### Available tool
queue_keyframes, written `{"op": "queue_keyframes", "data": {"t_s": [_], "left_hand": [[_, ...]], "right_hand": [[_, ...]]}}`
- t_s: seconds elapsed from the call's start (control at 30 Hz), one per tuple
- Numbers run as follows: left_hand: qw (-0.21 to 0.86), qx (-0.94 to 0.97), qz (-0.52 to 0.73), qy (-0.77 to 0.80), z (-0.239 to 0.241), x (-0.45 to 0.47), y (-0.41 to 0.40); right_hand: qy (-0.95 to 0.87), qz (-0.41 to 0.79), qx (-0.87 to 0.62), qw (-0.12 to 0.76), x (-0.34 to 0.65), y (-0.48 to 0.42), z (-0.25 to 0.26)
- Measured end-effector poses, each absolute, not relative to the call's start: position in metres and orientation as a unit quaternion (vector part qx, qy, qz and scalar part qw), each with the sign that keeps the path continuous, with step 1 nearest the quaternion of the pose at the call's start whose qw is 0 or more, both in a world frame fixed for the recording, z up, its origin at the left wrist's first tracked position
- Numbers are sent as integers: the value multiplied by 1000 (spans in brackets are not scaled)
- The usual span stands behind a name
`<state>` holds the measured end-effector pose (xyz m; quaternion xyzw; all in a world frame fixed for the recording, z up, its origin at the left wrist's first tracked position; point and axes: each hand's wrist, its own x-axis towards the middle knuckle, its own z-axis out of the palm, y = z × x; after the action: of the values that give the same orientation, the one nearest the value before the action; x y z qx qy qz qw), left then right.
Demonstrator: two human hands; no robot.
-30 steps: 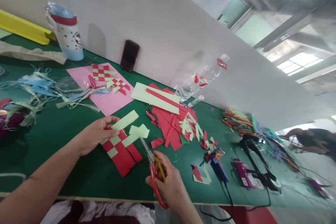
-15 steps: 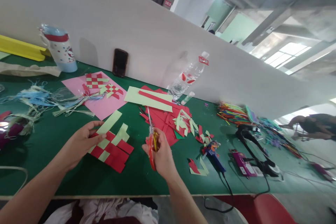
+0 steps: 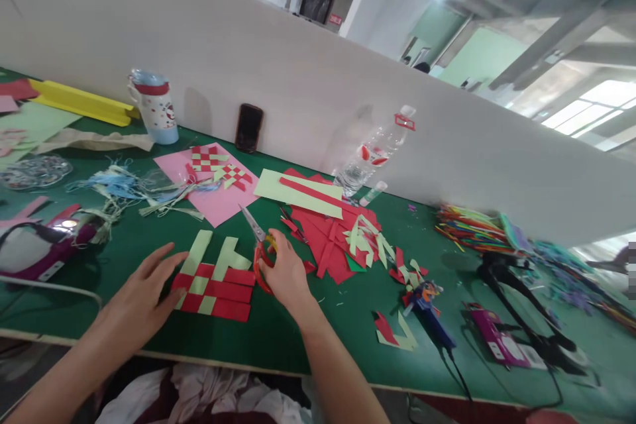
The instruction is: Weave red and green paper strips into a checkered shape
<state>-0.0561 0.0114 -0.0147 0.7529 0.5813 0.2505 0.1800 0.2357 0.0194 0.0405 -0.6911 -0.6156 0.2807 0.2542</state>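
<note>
A woven piece of red and pale green paper strips (image 3: 213, 288) lies on the green table with strip ends sticking out at its top and right. My left hand (image 3: 149, 288) is at its left edge, fingers apart and the thumb touching the paper. My right hand (image 3: 288, 271) grips scissors (image 3: 258, 238) with red and yellow handles. Their blades point up and left, above the table beyond the woven piece. Behind, a pale green sheet (image 3: 268, 185) with a red strip on it rests on red paper (image 3: 318, 228).
A pink sheet (image 3: 218, 209) bears two small woven pieces. Farther back stand a cup (image 3: 161, 112), a phone (image 3: 249, 127) and a plastic bottle (image 3: 370, 156). On the right are a blue glue gun (image 3: 432, 321) with a cord, paper scraps and a black strap (image 3: 517, 308).
The woven piece has been laid flat and turned straighter; my left hand has loosened its hold. My right hand has brought the scissors left, close to the paper. The view has shifted left.
</note>
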Motion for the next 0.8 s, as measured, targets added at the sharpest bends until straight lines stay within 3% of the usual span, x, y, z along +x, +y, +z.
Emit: {"op": "queue_keyframes", "data": {"t_s": [0.1, 0.23, 0.53, 0.8], "left_hand": [[88, 825, 243, 502, -20, -57, -7], [49, 878, 243, 409, -32, -54, -27], [-29, 887, 267, 375, -43, -50, -31], [41, 879, 222, 420, -46, -39, -53]], "right_hand": [[-637, 277, -679, 238, 222, 30, 41], [-662, 277, -661, 220, 204, 39, 36], [-658, 271, -666, 226, 201, 38, 38], [-567, 203, -761, 243, 281, -1, 56]]}}
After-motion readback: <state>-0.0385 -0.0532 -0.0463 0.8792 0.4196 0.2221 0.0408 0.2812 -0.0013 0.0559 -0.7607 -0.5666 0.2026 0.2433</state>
